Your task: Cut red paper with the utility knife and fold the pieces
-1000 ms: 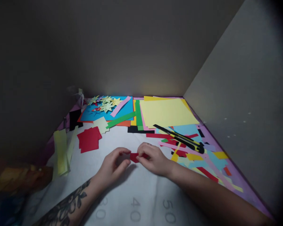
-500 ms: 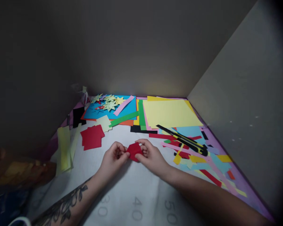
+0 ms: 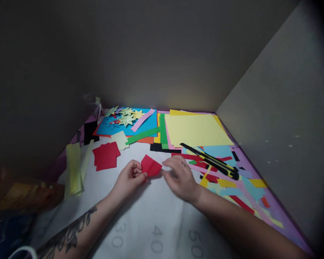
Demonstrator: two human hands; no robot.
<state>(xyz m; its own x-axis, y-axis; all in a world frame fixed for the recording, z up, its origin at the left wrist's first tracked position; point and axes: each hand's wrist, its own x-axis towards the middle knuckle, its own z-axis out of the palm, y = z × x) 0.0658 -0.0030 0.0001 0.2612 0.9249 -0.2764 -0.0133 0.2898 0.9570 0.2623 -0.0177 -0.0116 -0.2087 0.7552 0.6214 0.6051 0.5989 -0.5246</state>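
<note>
Pinched at its lower left edge by my left hand (image 3: 132, 175) is a small red sheet of folded paper (image 3: 151, 166), with a crease across its middle. My right hand (image 3: 180, 176) is just beside the paper's right corner, its thumb and fingers parted and curved, holding nothing. A small stack of red paper squares (image 3: 106, 156) lies to the left on the white surface. Behind it rest pale green paper squares (image 3: 119, 139). Right of my right hand, a black and yellow utility knife (image 3: 210, 160) lies over coloured scraps.
Folded paper stars (image 3: 126, 117) sit on blue sheets (image 3: 148, 122) at the back left. A stack of yellow sheets (image 3: 197, 129) lies at the back right. Paper scraps (image 3: 248, 194) spread along the right edge. Pale yellow strips (image 3: 74, 169) lie at left. Grey walls (image 3: 162, 54) close in the surface.
My right hand has let go of the red paper and moved slightly right. The paper now shows more opened out, still held by my left hand.
</note>
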